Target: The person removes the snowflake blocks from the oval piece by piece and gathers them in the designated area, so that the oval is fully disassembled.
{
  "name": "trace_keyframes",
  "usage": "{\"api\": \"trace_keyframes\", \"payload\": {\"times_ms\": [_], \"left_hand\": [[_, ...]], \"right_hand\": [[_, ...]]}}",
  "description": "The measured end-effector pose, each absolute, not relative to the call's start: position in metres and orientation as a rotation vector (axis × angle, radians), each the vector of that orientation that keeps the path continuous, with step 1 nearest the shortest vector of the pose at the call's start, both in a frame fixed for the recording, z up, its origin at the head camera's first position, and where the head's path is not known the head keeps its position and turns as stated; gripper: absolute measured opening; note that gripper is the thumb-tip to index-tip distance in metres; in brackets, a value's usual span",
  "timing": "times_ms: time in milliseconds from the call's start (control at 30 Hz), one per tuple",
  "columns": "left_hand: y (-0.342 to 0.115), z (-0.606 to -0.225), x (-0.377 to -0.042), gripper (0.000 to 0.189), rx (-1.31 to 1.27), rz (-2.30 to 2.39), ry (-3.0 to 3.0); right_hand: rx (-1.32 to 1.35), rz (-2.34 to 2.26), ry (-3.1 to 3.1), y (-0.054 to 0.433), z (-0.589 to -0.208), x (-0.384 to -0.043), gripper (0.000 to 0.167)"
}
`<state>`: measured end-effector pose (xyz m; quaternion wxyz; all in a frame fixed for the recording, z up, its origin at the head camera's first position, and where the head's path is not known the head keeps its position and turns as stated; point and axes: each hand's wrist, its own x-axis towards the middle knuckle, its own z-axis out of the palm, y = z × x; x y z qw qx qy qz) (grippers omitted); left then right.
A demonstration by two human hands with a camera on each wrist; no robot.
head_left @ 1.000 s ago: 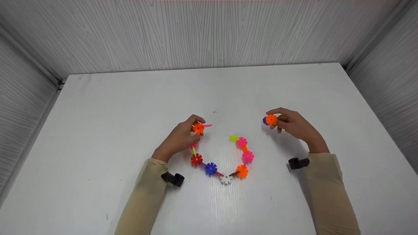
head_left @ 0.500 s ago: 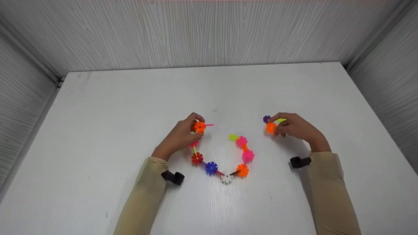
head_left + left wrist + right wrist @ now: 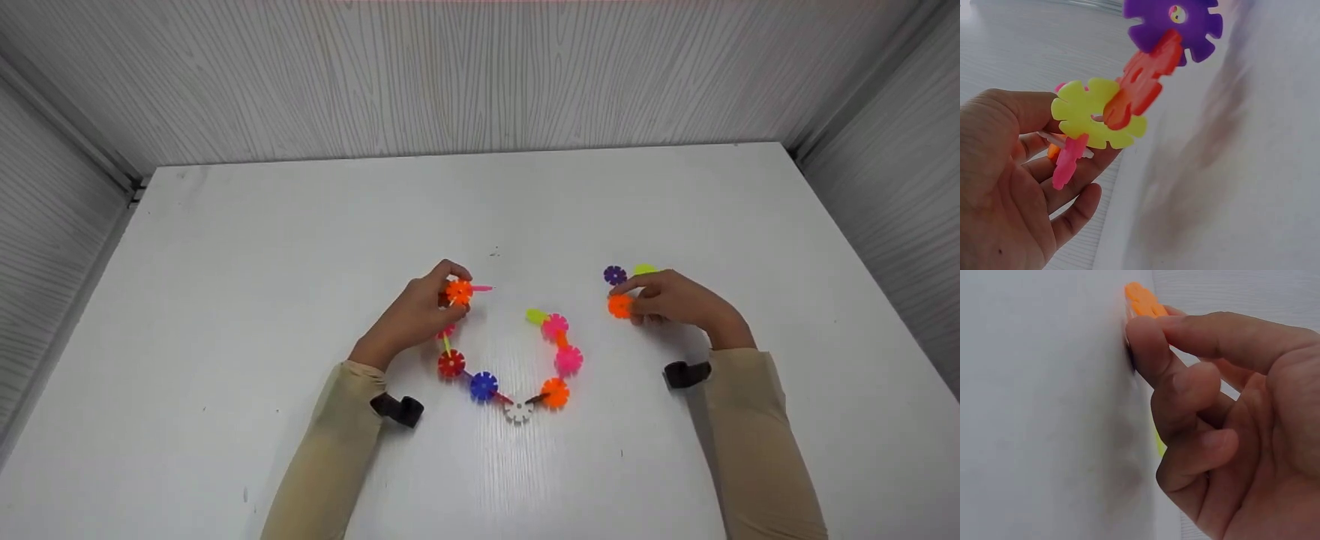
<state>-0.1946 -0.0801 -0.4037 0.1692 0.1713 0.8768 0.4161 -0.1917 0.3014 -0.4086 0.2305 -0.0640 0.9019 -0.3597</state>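
My left hand (image 3: 412, 315) pinches the upper left end of a U-shaped chain of slotted plastic discs (image 3: 484, 386), at an orange disc (image 3: 459, 292) with a pink one (image 3: 482, 288) sticking out of it. A yellow disc (image 3: 1069, 115) by those fingers is slotted to a red disc (image 3: 1143, 79), which joins a purple one (image 3: 1202, 25). Low over the table, my right hand (image 3: 679, 304) pinches a loose orange disc (image 3: 1145, 299) between thumb and fingertips. A dark purple disc (image 3: 615, 275) and a yellow-green disc (image 3: 644, 268) lie just beyond that hand.
The chain's other end is a yellow-green disc (image 3: 535, 316), on the right side of the U. A white table (image 3: 225, 300) carries everything, with wood-grain panels (image 3: 480, 75) behind it and at both sides. A black camera mount sits on each wrist.
My right hand has drawn the orange disc toward me, off the dark purple one it overlapped. The purple and yellow-green discs now show apart from it. The left hand has barely moved.
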Motion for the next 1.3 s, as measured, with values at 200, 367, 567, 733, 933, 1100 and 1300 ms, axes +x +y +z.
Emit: {"api": "trace_keyframes", "payload": {"times_ms": [200,367,567,733,933,1100,1300], "left_hand": [[-0.081,-0.405,-0.195,0.042,0.525,1.195,2.503],[-0.081,-0.406,-0.195,0.044,0.514,1.172,2.506],[-0.079,-0.403,-0.194,0.046,0.467,1.168,2.498],[-0.077,-0.405,-0.194,0.043,0.476,1.182,2.510],[-0.076,-0.408,-0.193,0.040,0.526,1.196,2.541],[-0.074,-0.408,-0.191,0.039,0.584,1.174,2.575],[-0.069,-0.408,-0.189,0.041,0.590,1.149,2.580]], "right_hand": [[-0.165,-0.993,2.479,0.302,-0.409,-0.191,0.029],[-0.129,-0.990,2.509,0.297,-0.406,-0.191,0.031],[-0.230,-1.026,2.604,0.282,-0.394,-0.189,0.035],[-0.284,-1.050,2.634,0.268,-0.388,-0.186,0.037],[-0.342,-1.082,2.633,0.255,-0.390,-0.185,0.037],[-0.364,-1.111,2.629,0.239,-0.396,-0.184,0.038],[-0.463,-1.055,2.611,0.210,-0.399,-0.176,0.044]]}}
